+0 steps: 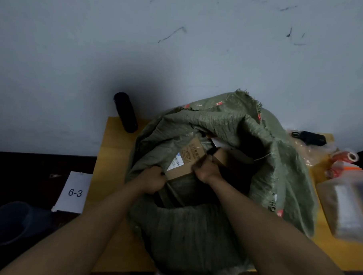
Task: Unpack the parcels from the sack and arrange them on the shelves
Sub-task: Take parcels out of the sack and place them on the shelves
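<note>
Your left hand [152, 180] and right hand [205, 167] both curl fingers around 1 cardboard parcel [184, 160] inside the green sack [193, 231].

It is dim where I stand, the light weak and bluish on the scuffed grey-white wall [180, 43], with a soft dark shadow pooling at its foot. The mouth of the green woven plastic sack [193, 237] is murky. The clear plastic box [346, 207] at my right is smeared with blur, and edges bend outward.
</note>
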